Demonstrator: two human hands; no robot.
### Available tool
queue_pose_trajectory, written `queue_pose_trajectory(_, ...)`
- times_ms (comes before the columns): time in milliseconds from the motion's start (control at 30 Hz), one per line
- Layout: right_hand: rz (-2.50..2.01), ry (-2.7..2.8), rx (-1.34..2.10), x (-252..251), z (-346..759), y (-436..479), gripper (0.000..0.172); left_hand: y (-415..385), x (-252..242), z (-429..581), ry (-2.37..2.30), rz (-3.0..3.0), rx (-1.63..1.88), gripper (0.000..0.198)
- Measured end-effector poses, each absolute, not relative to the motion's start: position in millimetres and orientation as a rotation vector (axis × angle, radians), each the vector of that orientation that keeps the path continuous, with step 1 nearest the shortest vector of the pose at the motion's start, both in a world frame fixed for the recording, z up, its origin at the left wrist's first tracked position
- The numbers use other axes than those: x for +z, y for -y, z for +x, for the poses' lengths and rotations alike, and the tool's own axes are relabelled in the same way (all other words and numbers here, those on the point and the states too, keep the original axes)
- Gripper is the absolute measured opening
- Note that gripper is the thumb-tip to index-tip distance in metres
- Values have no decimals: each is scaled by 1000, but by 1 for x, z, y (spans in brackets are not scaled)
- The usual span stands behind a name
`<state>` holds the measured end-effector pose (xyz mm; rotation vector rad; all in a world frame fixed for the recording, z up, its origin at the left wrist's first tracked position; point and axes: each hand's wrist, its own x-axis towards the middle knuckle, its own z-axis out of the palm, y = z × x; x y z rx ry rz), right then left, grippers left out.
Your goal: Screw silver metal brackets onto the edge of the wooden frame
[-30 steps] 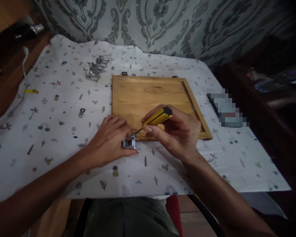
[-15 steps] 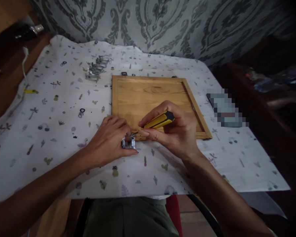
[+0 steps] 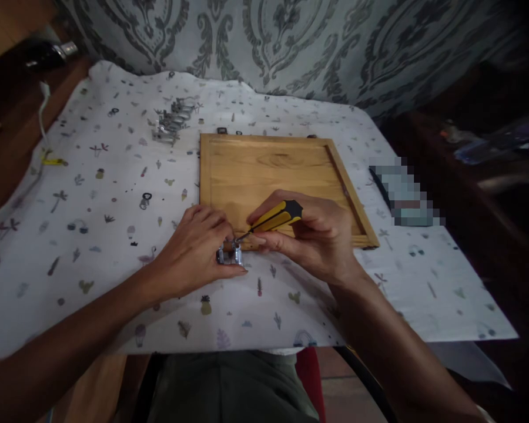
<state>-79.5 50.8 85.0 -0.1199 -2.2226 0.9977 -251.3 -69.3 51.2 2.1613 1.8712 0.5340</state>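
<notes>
A framed wooden panel (image 3: 273, 170) lies flat on a patterned cloth (image 3: 106, 194). At the panel's near left corner sits a small metal hinge (image 3: 229, 254). My left hand (image 3: 194, 252) is closed around that hinge and presses it against the panel's edge. My right hand (image 3: 312, 235) grips a yellow-and-black screwdriver (image 3: 273, 218). The handle tilts up to the right, and its tip rests on the top of the hinge.
A heap of metal hinges (image 3: 171, 122) lies at the back left of the cloth. Beside the panel on the right lies a dark flat object (image 3: 401, 194), partly blurred out. A white cable (image 3: 44, 114) hangs over the cloth's left edge. A patterned curtain (image 3: 291, 41) stands behind.
My right hand has turned the screwdriver handle slightly, so it now lies a little lower and further left. My left hand and the hinge have stayed put.
</notes>
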Motion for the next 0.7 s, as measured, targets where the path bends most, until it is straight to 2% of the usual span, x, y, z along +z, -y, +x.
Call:
queue_pose_trajectory(300,-148,2200,1045,83,-81,-50,23,68,54,-250,-1875,2144,515,44)
queue_pose_trajectory(700,-274,2213,959,82,-80,-46,32,68,56,-250,-1858,2128,524,40)
